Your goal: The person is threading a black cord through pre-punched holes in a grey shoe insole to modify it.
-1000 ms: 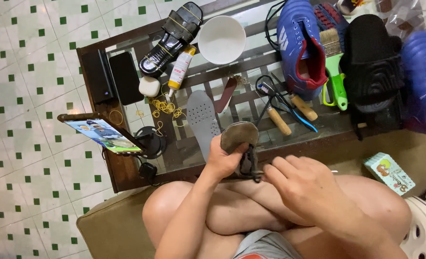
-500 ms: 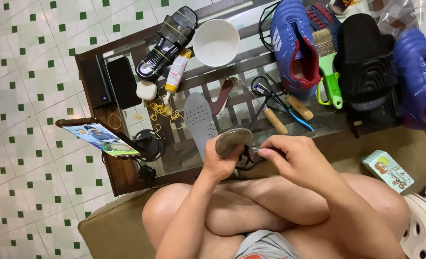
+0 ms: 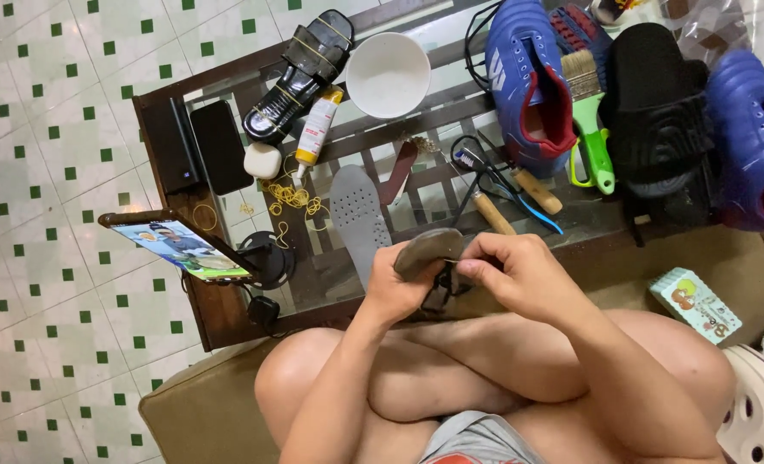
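My left hand [image 3: 395,285] grips a small grey-brown sandal [image 3: 427,248] held sole-up over my crossed legs. Dark straps hang below it. My right hand [image 3: 511,273] pinches at the sandal's edge with thumb and forefinger; a thin needle-like thing seems to be between them, too small to be sure. Both hands sit just in front of a low glass-topped wooden table [image 3: 227,318]. A grey insole [image 3: 358,215] lies on the glass right behind my left hand.
On the table: a black strappy sandal [image 3: 300,73], white bowl [image 3: 388,74], glue tube [image 3: 316,131], blue boots [image 3: 524,82], green-handled brush [image 3: 592,129], black slide [image 3: 661,107], wooden-handled tools [image 3: 507,196], black cases [image 3: 197,146]. A phone [image 3: 184,247] stands on a holder. Small box [image 3: 696,305] at right.
My right hand has moved up from below the sandal to its edge and now pinches there. The left hand keeps holding the sandal, raised slightly.
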